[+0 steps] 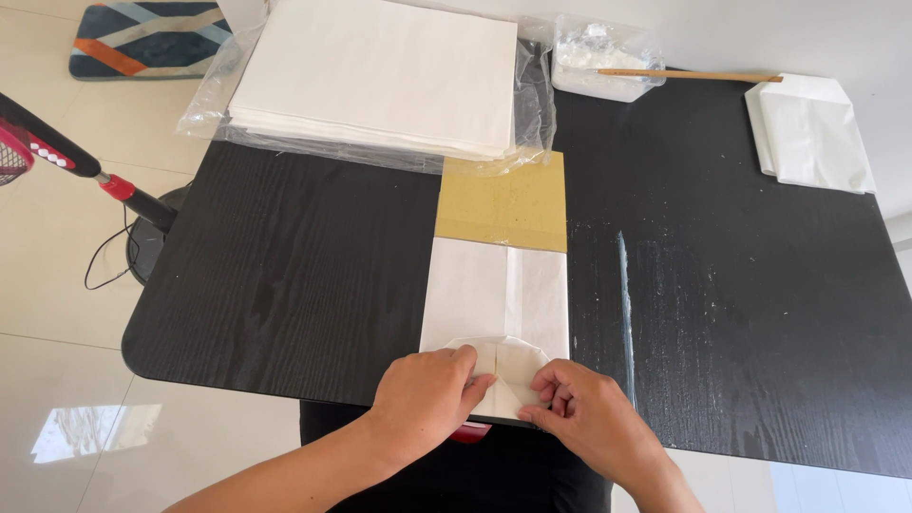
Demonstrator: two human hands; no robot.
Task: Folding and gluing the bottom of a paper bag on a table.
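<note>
A folded white paper sheet (494,290) lies on a yellow cardboard strip (503,201) near the front edge of the black table (285,266). Its near end is folded into flaps (508,366). My left hand (423,394) presses on the left flap with fingers curled over the paper. To its right, my right hand (584,408) pinches the right flap between thumb and fingers. The two hands almost touch at the middle fold.
A thick stack of white sheets (375,71) in clear plastic sits at the back. A plastic tub (598,57) with a wooden stick (689,75) stands beside it. Folded white paper (807,133) lies at the back right. A fan stand (142,204) is left of the table.
</note>
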